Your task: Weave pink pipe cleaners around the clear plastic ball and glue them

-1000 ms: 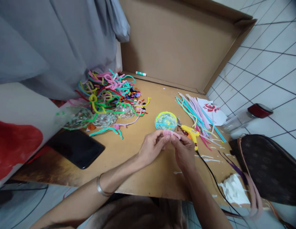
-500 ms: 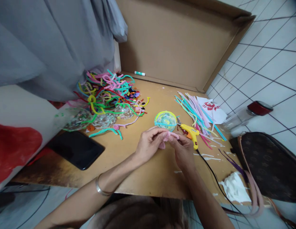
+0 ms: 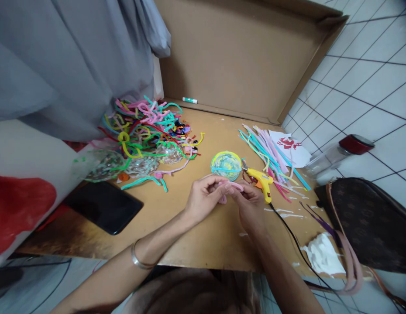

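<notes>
My left hand [image 3: 204, 198] and my right hand [image 3: 250, 205] meet over the middle of the cardboard surface [image 3: 196, 235]. Both pinch a short pink pipe cleaner [image 3: 234, 186] that is bent between the fingertips. Just beyond the hands lies a clear ball wrapped in yellow and blue pipe cleaners [image 3: 226, 165]. A yellow glue gun [image 3: 261, 181] lies right of the ball, close to my right hand, its black cord [image 3: 294, 244] trailing toward me.
A tangle of coloured pipe cleaners [image 3: 147, 128] and clear balls [image 3: 140, 163] sits at the left. A black phone [image 3: 104, 205] lies near left. Straight pipe cleaners [image 3: 271, 155], paper, a red-capped jar [image 3: 337, 157], a brown bag [image 3: 369, 222] and crumpled tissue [image 3: 322, 257] are right. A glue stick [image 3: 190, 100] lies by the cardboard wall.
Both hands have shifted slightly and worked the pink pipe cleaner, which now bends lower between the fingers. Nothing else on the surface has moved.
</notes>
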The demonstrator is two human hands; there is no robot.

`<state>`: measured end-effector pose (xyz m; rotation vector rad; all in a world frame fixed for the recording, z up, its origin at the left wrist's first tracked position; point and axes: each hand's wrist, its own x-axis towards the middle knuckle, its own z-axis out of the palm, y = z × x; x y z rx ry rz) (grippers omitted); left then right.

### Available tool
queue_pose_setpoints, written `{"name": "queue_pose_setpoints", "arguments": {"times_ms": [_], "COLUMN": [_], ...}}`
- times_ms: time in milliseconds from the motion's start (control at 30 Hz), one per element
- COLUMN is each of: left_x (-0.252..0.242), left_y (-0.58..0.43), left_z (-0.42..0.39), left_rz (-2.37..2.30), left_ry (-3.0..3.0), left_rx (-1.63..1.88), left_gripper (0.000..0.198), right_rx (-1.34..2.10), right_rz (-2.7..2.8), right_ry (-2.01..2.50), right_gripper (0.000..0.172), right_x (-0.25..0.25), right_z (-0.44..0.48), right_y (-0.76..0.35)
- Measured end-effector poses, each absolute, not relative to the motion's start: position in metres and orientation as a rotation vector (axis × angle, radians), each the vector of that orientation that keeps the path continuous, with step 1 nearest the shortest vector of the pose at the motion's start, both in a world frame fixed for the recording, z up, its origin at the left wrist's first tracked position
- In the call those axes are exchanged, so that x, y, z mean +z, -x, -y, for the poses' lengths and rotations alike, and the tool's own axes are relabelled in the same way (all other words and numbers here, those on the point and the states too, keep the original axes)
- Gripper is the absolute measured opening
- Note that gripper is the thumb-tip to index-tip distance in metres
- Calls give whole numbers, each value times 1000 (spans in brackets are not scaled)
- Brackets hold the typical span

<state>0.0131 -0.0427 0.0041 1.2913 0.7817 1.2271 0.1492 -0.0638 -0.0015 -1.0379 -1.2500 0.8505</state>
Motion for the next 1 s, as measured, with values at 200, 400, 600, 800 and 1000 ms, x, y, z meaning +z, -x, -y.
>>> {"name": "queue_pose_setpoints", "arguments": {"times_ms": [200, 400, 600, 800, 1000], "left_x": [5, 7, 3, 5, 6], "left_y": [-12, -12, -12, -11, -10], "left_z": [43, 42, 41, 39, 36], "left_rz": [-764, -746, -751, -781, -844], "left_ry": [-1253, -1203, -1194, -1175, -1164], "left_rx": [1202, 1170, 1173, 1217, 1272], "left_gripper": [36, 35, 34, 35, 35], "right_rx": [845, 853, 904, 1110, 1195], "right_rz": [1238, 1254, 1251, 1137, 979], "right_ry": [1059, 1072, 1046, 1015, 1060], "right_gripper": [7, 10, 4, 13, 16], "right_x": [1, 2, -1, -7, -3], "right_z": [64, 64, 64, 62, 63], "right_y": [-148, -148, -149, -147, -142]}}
